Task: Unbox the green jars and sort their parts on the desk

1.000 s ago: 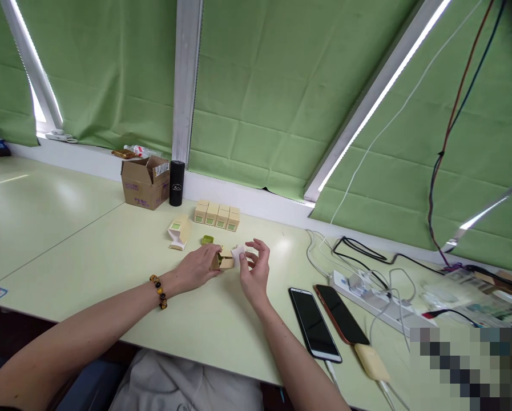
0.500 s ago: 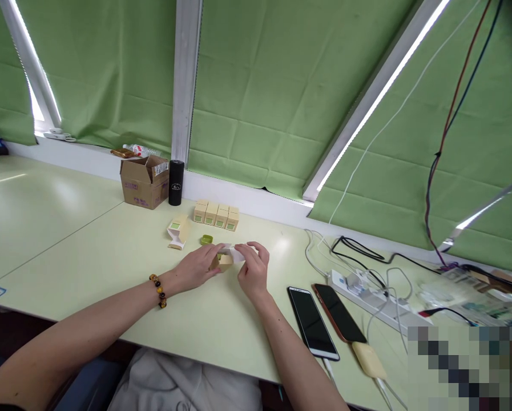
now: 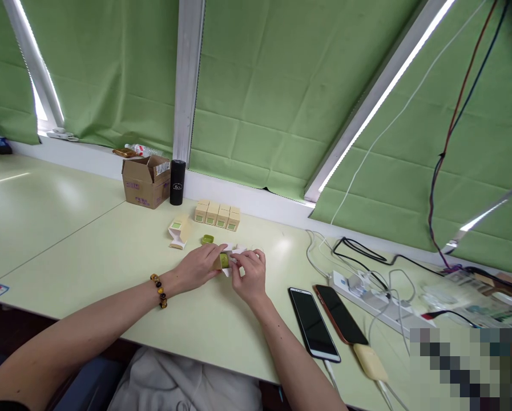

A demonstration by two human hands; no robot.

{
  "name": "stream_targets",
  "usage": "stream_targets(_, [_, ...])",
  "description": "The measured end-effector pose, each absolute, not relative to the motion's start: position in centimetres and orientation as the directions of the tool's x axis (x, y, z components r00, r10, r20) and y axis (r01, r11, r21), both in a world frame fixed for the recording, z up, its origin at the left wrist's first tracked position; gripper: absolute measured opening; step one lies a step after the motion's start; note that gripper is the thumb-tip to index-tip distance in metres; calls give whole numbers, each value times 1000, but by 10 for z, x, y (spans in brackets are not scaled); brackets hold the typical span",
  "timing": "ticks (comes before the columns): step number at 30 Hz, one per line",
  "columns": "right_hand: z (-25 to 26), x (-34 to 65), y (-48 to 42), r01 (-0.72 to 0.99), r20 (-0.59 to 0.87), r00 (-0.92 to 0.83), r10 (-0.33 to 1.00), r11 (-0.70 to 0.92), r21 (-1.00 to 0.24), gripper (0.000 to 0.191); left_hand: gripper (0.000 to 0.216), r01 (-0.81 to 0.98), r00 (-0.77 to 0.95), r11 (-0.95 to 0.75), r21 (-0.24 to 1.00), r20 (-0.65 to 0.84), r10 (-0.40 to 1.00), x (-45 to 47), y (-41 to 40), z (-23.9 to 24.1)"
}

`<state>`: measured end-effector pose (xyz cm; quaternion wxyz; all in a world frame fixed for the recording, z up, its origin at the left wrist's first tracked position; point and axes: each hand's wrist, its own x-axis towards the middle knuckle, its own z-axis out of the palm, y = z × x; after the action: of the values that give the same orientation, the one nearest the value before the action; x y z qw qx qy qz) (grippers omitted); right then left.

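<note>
My left hand is closed around a small cream cardboard box, holding it just above or on the table. The box's end is open, its white inner flaps folded outward, and a round green object shows inside. My right hand has its fingers bent together at the open end, touching the flaps; its fingertips partly cover the opening. Just behind the hands lies a small green square tray or lid. An opened cream box with its flaps out rests farther left.
Several closed cream boxes stand in a row at the back. Behind them to the left are a brown carton and a black tumbler. On the right lie a white-edged phone, another phone, and a power strip with tangled cables.
The box end has come open: its flaps now spread outward and the green object inside shows. My right hand's fingers have moved in to the opening. My left hand keeps its hold.
</note>
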<state>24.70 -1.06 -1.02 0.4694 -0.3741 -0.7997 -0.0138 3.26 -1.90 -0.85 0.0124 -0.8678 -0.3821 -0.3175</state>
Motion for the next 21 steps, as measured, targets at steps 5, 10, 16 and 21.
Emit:
stream_targets(5, [-6, 238, -15, 693, 642, -253, 724, 599, -402, 5, 77, 686, 564, -724, 68, 579, 589, 33, -20, -7])
stream_targets(10, [-13, 230, -17, 716, 544, -179, 820, 487, -499, 9, 66, 683, 659, -719, -130, 535, 529, 37, -27, 0])
stream_targets(16, [-22, 229, -11, 526, 548, -120, 828, 521, -673, 7, 56, 695, 656, -684, -222, 584, 478, 38, -27, 3])
stream_targets(21, [-21, 231, -5, 119, 444, -2, 896, 441, -890, 18, 55, 752, 586, -620, -223, 659, 472, 30, -20, 5])
